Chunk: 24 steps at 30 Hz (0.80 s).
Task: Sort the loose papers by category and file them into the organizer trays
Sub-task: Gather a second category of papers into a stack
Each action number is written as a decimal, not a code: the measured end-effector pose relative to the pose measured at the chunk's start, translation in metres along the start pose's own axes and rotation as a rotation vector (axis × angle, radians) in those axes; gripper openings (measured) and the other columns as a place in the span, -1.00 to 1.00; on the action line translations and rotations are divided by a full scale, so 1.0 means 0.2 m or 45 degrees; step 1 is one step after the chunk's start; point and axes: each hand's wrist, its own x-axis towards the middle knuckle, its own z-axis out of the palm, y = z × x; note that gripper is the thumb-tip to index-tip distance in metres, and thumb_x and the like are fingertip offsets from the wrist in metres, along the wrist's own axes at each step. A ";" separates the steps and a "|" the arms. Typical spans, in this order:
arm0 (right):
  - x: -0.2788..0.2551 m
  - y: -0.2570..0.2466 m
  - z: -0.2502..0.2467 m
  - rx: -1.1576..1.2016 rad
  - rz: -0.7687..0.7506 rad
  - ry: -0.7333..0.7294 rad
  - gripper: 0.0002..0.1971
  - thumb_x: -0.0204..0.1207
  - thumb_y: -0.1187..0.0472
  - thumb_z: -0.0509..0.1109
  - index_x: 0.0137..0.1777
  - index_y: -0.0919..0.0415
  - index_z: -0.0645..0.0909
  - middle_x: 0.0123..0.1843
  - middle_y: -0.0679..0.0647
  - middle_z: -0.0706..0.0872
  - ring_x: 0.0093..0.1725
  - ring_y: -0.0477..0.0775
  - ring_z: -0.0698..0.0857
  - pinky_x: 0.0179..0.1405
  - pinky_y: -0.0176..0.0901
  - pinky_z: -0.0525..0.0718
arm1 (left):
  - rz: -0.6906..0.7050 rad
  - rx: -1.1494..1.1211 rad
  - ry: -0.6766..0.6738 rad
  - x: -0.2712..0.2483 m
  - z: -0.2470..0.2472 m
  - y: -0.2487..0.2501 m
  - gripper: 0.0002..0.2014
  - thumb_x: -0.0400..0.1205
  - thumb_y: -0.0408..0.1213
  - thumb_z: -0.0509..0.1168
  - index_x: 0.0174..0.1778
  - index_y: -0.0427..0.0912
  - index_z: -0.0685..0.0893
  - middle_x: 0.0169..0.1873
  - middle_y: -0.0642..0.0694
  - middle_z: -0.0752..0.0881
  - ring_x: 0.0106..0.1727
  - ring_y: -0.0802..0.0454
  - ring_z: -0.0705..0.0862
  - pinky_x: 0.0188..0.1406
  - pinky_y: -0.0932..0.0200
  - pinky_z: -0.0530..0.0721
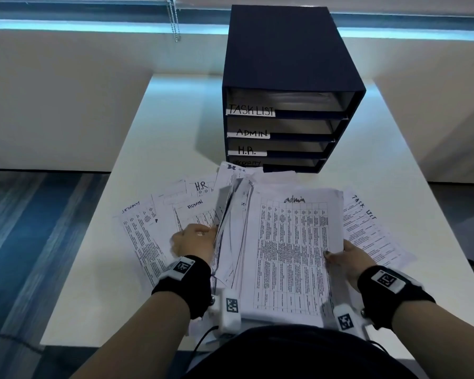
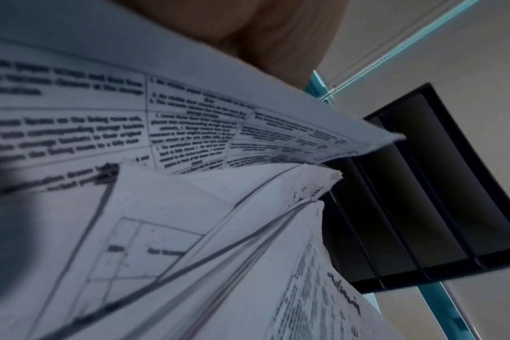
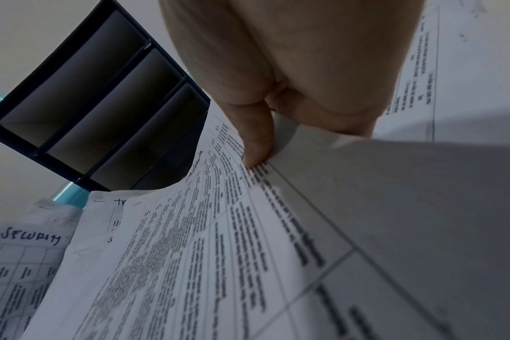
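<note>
The left hand (image 1: 195,239) pinches a lifted bunch of papers (image 1: 230,214). The right hand (image 1: 348,258) pinches the admin sheet (image 1: 290,255) on the worktop (image 1: 175,119).

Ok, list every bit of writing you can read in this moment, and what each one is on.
"TASK LIST": top tray label
"ADMIN": second tray label
"H.R.": third tray label
Fourth tray label: not clearly readable
"admin": sheet under the right hand
"H.R": sheet at back left
"ADMIN": sheet below it
"SECURITY": leftmost sheet
"TASK LIST": rightmost sheet
Printed tables: too small.
</note>
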 end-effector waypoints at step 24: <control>0.01 -0.01 -0.01 -0.004 0.016 0.016 -0.64 0.44 0.30 0.49 0.23 0.09 0.60 0.00 0.19 0.78 0.04 0.32 0.73 0.21 0.33 0.65 | 0.301 -0.021 -0.152 -0.10 -0.10 0.10 -0.72 0.65 -0.20 0.19 -0.39 -0.08 0.61 -0.46 -0.02 0.66 -0.36 -0.08 0.63 -0.34 0.20 0.57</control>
